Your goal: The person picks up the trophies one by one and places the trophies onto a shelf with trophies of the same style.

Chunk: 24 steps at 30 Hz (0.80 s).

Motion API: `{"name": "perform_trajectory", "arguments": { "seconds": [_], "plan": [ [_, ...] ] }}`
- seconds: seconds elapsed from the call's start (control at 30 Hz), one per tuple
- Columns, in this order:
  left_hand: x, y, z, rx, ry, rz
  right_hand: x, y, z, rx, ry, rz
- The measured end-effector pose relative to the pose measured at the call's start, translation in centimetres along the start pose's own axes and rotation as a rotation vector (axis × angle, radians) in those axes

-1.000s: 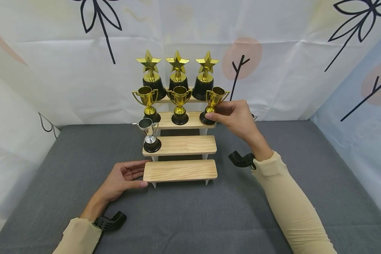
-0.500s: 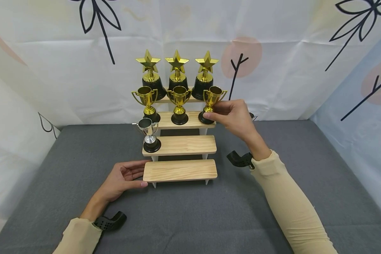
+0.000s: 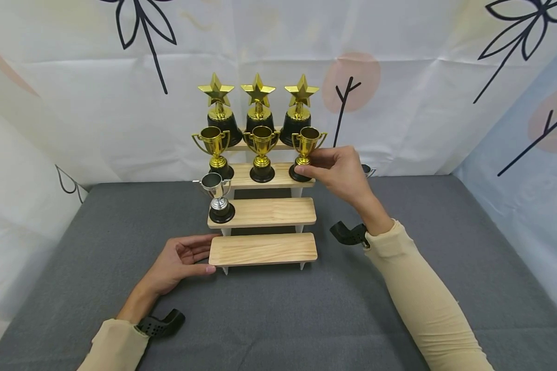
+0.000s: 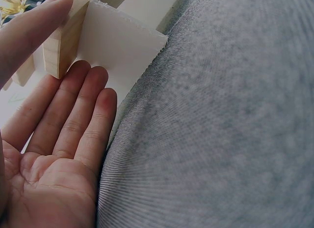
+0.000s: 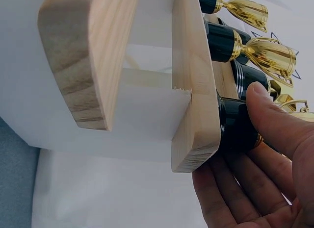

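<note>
My right hand (image 3: 341,172) pinches the rightmost gold trophy cup (image 3: 308,140) between thumb and fingers, low near its black base (image 5: 238,122). That cup stands upright on the third step up of a stepped wooden display stand (image 3: 260,249), in line with two other gold cups. At the stand's bottom left my left hand (image 3: 176,263) touches the end of the lowest step. Its fingers (image 4: 93,122) lie fairly straight against the white side support (image 4: 117,39), with the thumb held apart from them. A silver trophy cup (image 3: 219,198) occupies the left end of the second step.
Three gold star trophies (image 3: 258,95) line the top step. Behind my right hand a small silver piece (image 3: 367,170) partly shows on the grey tablecloth (image 3: 278,319). A white patterned cloth (image 3: 278,36) hangs close behind the stand.
My right hand has shifted the rightmost gold cup slightly left and turned it more upright on its step. The left hand stays in place.
</note>
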<state>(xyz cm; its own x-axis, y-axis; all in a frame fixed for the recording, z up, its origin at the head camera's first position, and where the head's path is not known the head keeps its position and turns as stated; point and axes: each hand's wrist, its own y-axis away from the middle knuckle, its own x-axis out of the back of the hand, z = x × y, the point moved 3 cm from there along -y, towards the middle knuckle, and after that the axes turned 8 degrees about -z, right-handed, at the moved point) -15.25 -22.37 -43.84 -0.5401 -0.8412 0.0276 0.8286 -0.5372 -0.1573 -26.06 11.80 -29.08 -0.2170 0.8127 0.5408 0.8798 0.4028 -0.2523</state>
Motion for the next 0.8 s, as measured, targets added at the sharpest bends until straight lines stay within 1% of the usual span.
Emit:
{"name": "perform_trajectory", "arguments": {
  "seconds": [0.3, 0.6, 0.8],
  "plan": [
    [-0.05, -0.02, -0.01, -0.002, 0.002, 0.002, -0.11, -0.03, -0.02, -0.001, -0.01, 0.007],
    [0.09, 0.0, -0.15, 0.012, -0.007, 0.007, -0.16, 0.03, -0.09, -0.014, -0.007, 0.0],
    [0.11, 0.03, -0.21, 0.004, -0.005, 0.003, -0.18, 0.13, -0.03, -0.006, -0.012, 0.003]
  ]
}}
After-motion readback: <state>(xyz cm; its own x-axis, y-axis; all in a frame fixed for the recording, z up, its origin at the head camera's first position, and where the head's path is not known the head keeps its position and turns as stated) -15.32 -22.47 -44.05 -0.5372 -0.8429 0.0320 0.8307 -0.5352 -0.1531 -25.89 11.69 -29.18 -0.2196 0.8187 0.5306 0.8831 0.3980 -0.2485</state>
